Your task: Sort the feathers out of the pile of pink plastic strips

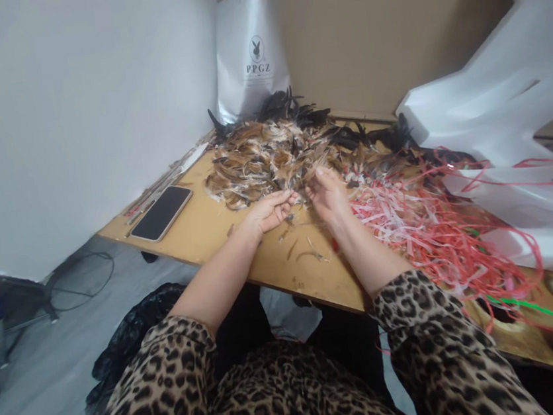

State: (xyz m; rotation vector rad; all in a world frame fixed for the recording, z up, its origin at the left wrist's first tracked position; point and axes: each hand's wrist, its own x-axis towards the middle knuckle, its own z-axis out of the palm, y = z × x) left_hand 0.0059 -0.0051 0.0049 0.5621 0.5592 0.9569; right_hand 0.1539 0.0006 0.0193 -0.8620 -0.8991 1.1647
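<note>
White walls box in a wooden tabletop [272, 261]. Left hand [270, 211] curls loosely, palm up, its grip pinching at a feather, though that's hard to confirm; right hand [328, 195] fingers the feather pile [265, 159] just beyond. Pink strips [408, 226] crowd the right grip; they could snag and drag feathers off the edge.
</note>
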